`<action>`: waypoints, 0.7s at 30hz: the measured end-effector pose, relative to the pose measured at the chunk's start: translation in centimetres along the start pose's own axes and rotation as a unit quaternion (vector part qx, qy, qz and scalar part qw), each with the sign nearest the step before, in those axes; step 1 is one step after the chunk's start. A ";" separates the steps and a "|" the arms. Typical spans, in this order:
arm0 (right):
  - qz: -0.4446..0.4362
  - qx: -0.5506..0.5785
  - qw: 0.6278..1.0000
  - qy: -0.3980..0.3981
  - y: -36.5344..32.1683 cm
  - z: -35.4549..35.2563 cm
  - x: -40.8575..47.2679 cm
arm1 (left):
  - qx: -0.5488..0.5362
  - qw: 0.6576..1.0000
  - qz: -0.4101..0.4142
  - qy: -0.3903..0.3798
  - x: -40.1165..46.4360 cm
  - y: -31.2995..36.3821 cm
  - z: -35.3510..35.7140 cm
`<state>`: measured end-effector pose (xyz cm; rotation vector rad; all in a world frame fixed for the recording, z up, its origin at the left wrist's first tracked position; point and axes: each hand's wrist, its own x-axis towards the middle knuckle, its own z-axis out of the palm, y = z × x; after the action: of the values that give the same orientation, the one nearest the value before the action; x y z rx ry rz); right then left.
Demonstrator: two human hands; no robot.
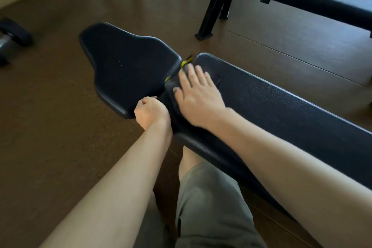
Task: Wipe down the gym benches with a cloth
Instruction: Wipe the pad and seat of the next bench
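Dark cloth (174,94) | R hand (198,100) fingers flat on it | L hand (150,111) fisted, empty | bench (281,110)

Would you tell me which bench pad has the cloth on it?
The long back pad: the right hand presses the cloth there; the seat pad is bare.

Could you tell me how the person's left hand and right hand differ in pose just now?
The right hand lies flat with fingers spread, pressing a dark cloth onto the bench pad; the left hand is curled into a fist at the seat pad's edge. Both are bare.
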<state>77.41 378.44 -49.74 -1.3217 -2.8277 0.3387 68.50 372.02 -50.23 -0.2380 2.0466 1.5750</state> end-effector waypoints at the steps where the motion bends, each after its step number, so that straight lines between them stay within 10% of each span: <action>1: -0.041 -0.006 0.999 -0.004 -0.5 0.1 -2.4 | 0.005 0.999 -0.009 -0.033 0.4 0.1 -0.3; 10: -0.177 -0.159 0.971 0.035 0.6 1.5 -10.2 | 0.049 0.934 -0.009 -0.353 3.7 -1.3 -6.5; 21: -0.206 -0.136 0.969 0.033 -6.6 1.5 -2.0 | 0.085 0.956 0.077 -0.270 4.0 -0.8 -9.8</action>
<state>73.61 372.53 -49.77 -0.7130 -3.0667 -0.1022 62.49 363.29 -51.27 0.3865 1.7734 1.3472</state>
